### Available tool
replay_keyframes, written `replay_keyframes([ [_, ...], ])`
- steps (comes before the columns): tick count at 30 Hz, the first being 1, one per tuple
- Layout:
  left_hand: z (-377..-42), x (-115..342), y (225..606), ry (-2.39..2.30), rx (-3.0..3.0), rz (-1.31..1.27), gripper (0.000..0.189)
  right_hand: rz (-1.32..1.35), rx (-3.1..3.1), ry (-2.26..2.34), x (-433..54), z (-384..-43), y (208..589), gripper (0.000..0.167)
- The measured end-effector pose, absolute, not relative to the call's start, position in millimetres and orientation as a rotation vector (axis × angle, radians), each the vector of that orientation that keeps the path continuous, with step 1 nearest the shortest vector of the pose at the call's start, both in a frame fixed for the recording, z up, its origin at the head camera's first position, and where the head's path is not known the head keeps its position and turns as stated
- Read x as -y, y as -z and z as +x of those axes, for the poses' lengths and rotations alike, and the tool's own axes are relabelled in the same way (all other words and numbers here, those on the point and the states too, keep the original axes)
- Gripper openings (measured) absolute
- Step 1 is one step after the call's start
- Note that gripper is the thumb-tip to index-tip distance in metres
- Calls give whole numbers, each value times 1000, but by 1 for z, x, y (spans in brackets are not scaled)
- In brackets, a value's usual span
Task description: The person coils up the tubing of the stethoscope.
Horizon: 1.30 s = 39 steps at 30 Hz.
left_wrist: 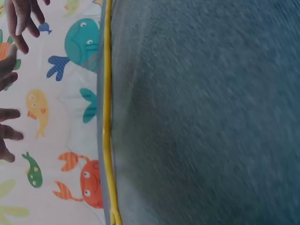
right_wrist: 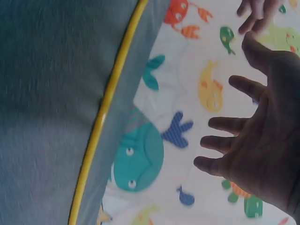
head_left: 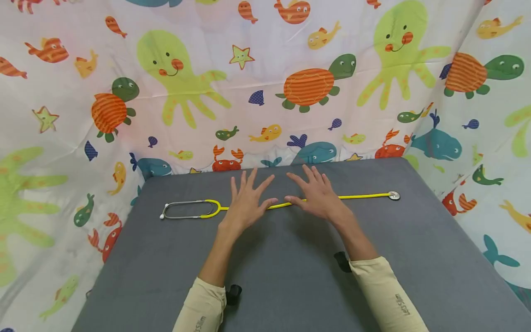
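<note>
A stethoscope (head_left: pixel 365 196) with yellow tubing lies stretched across the grey table, its metal ear tubes at the left and its round chest piece (head_left: pixel 394 195) at the right. My left hand (head_left: pixel 245 203) hovers over the tubing with fingers spread, holding nothing. Beside it, to the right, my right hand (head_left: pixel 317 196) is also spread and empty above the tubing. In the left wrist view the yellow tubing (left_wrist: pixel 107 117) runs along the table's far side, apart from the fingers. The right wrist view shows the right hand (right_wrist: pixel 262 140) clear of the tubing (right_wrist: pixel 101 117).
The grey table (head_left: pixel 282 276) reaches to a hanging curtain (head_left: pixel 257 124) printed with sea animals at the back and both sides. Each forearm wears a beige sleeve (head_left: pixel 386 290), with a small black object (head_left: pixel 233 294) at the wrist side.
</note>
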<state>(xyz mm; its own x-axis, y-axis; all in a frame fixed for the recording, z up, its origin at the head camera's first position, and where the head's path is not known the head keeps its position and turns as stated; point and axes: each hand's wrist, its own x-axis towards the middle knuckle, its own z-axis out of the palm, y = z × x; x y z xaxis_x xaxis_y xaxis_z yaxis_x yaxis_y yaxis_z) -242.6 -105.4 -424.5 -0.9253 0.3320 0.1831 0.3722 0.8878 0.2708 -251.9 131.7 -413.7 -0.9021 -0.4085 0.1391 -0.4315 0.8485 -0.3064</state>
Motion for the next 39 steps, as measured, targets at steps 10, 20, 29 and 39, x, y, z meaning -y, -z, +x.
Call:
replay_keyframes([
  [10,-246,181,437,449,3016,-397,55,1009,3068,-491,-71,-245,439,51],
  [20,-265,279,452,392,3217,-298,75,1046,3169,-397,-27,-249,451,48],
  [29,-264,301,468,269,3329,-237,79,985,3176,-305,-23,-253,464,41],
  [39,-258,299,483,211,3212,-228,47,1089,3194,-483,-33,-253,466,38],
])
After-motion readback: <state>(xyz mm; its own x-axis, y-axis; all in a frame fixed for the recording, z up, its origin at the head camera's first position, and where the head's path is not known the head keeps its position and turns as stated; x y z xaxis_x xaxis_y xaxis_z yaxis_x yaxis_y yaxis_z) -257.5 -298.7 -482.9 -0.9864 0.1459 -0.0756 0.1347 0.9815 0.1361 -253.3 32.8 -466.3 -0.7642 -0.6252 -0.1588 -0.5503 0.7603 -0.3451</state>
